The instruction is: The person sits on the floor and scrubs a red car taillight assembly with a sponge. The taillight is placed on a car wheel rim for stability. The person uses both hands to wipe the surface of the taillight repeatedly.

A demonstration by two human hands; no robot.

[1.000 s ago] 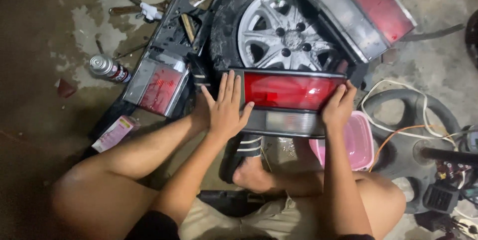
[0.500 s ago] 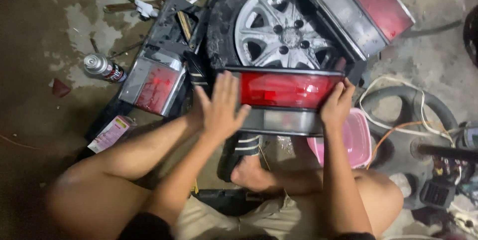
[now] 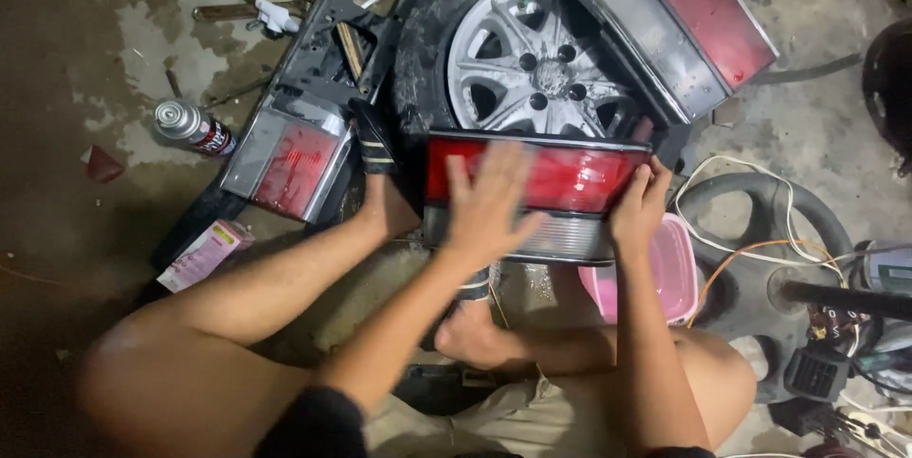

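A long car tail light, red above and clear ribbed below, stands on edge in front of me. It leans against a tyre. My left hand lies flat on its lens near the middle, fingers spread and blurred by motion, holding nothing. My right hand grips the light's right end, fingers curled over the edge. My left foot in a dark sandal presses against the light's left end, and my other foot rests below it.
Behind stands a tyre with a silver alloy rim. A bigger tail light leans on it. A smaller tail light, spray can and pink box lie left. A pink tub, steering wheel and wires sit right.
My left hand has slid right across the lens, from its left end to the middle. My right hand has kept its grip on the right end.
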